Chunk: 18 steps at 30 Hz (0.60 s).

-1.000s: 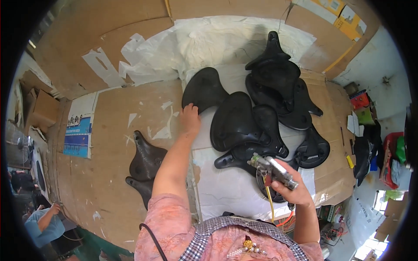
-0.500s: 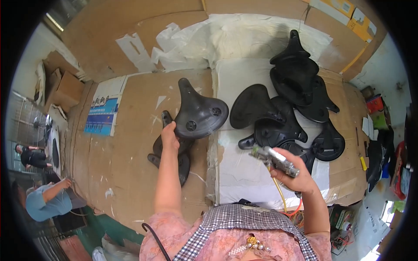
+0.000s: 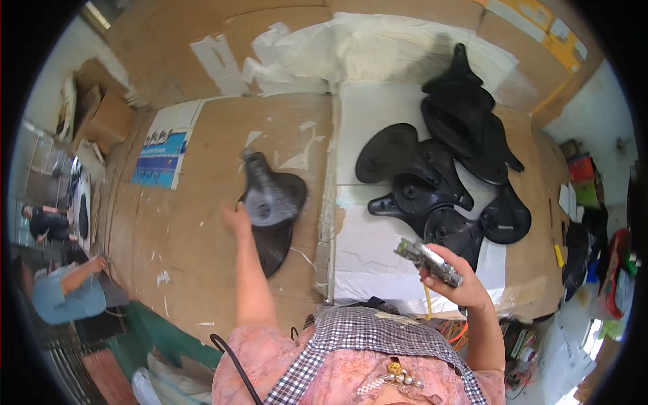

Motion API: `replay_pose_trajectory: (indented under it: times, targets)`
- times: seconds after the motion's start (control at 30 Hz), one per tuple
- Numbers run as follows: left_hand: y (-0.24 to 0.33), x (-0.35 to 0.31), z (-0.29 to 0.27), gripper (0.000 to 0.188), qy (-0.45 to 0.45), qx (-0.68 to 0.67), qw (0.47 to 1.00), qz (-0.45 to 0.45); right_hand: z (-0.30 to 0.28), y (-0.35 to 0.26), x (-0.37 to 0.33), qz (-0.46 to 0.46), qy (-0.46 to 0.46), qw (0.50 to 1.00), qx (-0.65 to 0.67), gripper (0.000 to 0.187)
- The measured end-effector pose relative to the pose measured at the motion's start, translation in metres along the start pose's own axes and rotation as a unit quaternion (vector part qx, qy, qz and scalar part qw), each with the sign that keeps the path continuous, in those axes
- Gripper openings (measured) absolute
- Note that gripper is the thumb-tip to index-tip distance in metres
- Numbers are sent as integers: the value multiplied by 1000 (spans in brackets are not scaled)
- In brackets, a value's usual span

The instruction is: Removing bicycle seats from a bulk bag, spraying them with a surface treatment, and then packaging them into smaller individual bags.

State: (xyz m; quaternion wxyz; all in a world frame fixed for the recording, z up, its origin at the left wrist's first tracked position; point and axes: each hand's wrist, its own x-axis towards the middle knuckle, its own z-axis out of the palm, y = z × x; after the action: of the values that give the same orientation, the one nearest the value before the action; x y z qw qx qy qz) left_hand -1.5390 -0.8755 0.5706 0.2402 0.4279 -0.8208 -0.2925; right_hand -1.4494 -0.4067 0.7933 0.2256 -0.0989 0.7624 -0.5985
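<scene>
With my left hand (image 3: 237, 221) I grip the left edge of a black bicycle saddle (image 3: 273, 199), its narrow nose pointing away from me. Motion blurs this saddle slightly. It lies over another dark saddle (image 3: 273, 251) on the cardboard-covered left half of the table, and my fingertips are partly hidden by it. In my right hand (image 3: 461, 280) is a metal spray gun (image 3: 432, 264) with a yellow hose hanging below, held above the near part of the white-covered right half. Its nozzle end points left.
Several black saddles (image 3: 442, 162) lie heaped on the white sheet (image 3: 358, 270) to the right. A yellow-handled tool (image 3: 559, 255) rests at the table's right edge. Cardboard (image 3: 270, 54) walls the far side. Two other people stand at the left, one in a blue top (image 3: 71, 293).
My left hand has brought the saddle down and toward me, from above the pile onto the other saddle. The spray gun stays in my right hand, slightly lower.
</scene>
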Motion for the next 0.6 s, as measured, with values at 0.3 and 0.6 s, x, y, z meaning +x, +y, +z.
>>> replay_pose_trajectory:
  times: [0.3,0.6]
  targets:
    - [167,-152,106,34,-243,-94,781,567,-22,6,-16,12,108,990,87,55]
    - [148,-59,58,14,-313,-360,874,90,-19,2,-19,-26,44,999,-11,53]
